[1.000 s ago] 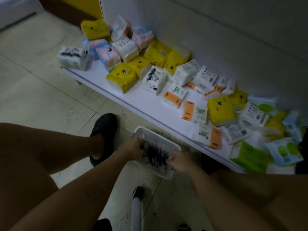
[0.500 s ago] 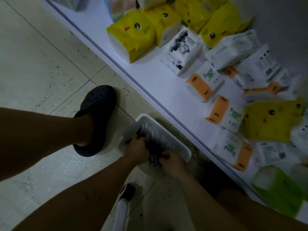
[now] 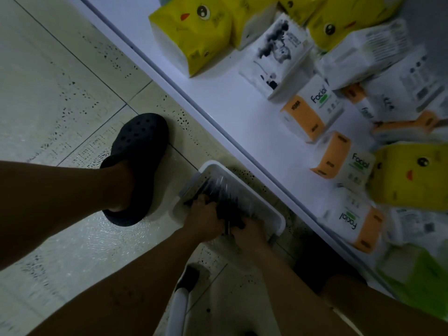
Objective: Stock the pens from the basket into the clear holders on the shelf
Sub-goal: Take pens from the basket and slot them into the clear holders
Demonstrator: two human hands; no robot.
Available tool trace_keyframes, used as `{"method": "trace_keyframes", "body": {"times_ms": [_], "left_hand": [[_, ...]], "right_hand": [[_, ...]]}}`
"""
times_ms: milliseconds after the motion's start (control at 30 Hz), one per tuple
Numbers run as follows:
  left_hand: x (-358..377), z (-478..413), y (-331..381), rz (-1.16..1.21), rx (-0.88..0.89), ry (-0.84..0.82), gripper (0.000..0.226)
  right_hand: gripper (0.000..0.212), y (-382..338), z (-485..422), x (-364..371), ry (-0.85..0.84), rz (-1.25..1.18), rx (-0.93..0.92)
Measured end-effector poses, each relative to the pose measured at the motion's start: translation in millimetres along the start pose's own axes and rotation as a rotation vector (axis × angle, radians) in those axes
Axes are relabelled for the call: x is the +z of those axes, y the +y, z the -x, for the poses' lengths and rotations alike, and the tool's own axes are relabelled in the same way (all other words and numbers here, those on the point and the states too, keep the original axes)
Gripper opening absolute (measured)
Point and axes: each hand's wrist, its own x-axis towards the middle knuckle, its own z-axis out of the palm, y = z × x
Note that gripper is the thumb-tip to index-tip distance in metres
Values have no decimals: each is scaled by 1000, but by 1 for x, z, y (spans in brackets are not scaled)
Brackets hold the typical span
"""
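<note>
The white basket (image 3: 273, 210) is sitting on the pale tiled floor (image 3: 60, 98), just beside the front edge of a low white shelf (image 3: 225, 98), and a dark bunch of pens (image 3: 224, 198) is lying inside it, running roughly along the basket's length. Both hands are reaching down into the basket: the left hand (image 3: 204, 214) is curling its fingers round the bunch from the left side, while the right hand (image 3: 249, 231) is gripping the near end of the same pens, the two hands nearly touching each other. The pens are too dark and blurred to count. A foot in a black clog (image 3: 141, 146) is standing on the floor to the left of the basket, close to it. On the shelf, yellow tissue packs (image 3: 191, 35) and orange-and-white packs marked Facial (image 3: 312, 110) are lying in loose disorder. A white pole (image 3: 180, 309) is showing at the bottom edge between the forearms
</note>
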Motion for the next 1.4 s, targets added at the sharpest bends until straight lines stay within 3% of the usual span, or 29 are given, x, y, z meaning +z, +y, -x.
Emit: {"method": "trace_keyframes", "body": {"times_ms": [100,167,267,400,533,667,833,900,1100,1400], "left_hand": [[3,-2,0,14,-14,-54,39],[6,-2,4,8,2,-84,39],[10,-4,5,16,-31,-67,49],[11,-7,9,117,-94,12,36],[9,-3,9,290,-128,221,31],[0,11,11,461,-146,265,22],[-13,33,21,499,-35,207,71],[-20,47,30,438,27,172,80],[-35,98,60,403,99,164,68],[-88,173,131,512,501,325,41]], "right_hand": [[13,0,-1,-1,-1,-4,14],[22,0,-1,-2,18,-27,12],[17,6,3,0,120,-39,-55],[3,10,13,-3,231,-58,-83],[14,10,22,-12,247,-97,-70],[13,9,34,-17,321,-147,-77],[42,-2,68,-27,334,-289,-200],[46,-2,84,-30,322,-290,-234],[27,-8,130,-35,350,-259,-246],[17,-38,207,-73,583,-402,-474]]}}
